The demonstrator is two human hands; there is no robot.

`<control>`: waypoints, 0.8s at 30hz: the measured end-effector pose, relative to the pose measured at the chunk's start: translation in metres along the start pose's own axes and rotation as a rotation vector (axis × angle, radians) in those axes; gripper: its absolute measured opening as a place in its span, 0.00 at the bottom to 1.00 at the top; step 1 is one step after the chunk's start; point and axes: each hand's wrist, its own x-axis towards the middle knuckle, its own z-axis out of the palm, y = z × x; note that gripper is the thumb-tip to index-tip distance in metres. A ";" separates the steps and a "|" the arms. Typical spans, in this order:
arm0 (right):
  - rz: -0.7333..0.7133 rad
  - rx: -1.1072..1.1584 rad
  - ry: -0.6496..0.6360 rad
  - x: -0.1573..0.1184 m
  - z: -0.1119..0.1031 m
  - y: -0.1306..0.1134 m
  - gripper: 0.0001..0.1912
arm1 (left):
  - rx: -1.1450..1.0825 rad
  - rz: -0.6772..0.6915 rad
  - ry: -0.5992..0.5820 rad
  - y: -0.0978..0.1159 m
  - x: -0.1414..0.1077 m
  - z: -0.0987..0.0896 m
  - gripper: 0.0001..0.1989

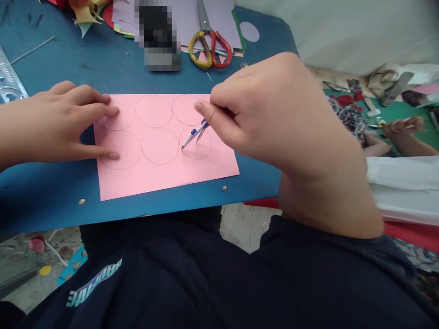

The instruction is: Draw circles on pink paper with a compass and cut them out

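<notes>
A sheet of pink paper (pixel 164 176) lies on the blue table, with several circles drawn on it in two rows. My left hand (pixel 78 121) rests on the sheet's left end, fingers spread and fingertips pressing on the paper. Pinched between the thumb and fingers of my right hand (pixel 260 105) is a white and blue drawing compass (pixel 194 132). Its pencil or pen leg touches the left edge of the lower right circle, and its other leg stands inside that circle. My right hand hides the compass top and part of the sheet's right side.
Scissors (pixel 219 50) with yellow and red handles lie beyond the sheet, on stacked coloured paper (pixel 187 23). A blurred-out dark object (pixel 161 36) is beside them. A clear ruler (pixel 10 80) lies far left. At right, another person's hand (pixel 404 125) is over a green table (pixel 406 109).
</notes>
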 end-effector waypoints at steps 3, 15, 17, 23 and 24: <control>-0.008 0.056 0.074 0.001 0.006 0.008 0.24 | 0.060 0.045 0.005 -0.001 0.001 0.001 0.66; 0.056 0.571 0.212 0.006 0.044 0.042 0.27 | 0.102 0.005 -0.046 0.003 -0.001 -0.007 0.64; 0.077 0.663 0.177 0.009 0.056 0.046 0.26 | 0.112 0.008 -0.052 0.004 -0.001 -0.008 0.63; 0.211 1.078 0.133 0.017 0.081 0.058 0.23 | 0.147 -0.001 -0.049 0.008 -0.003 -0.014 0.63; 0.260 1.180 0.158 0.019 0.085 0.061 0.23 | 0.146 -0.007 -0.049 0.009 -0.003 -0.014 0.62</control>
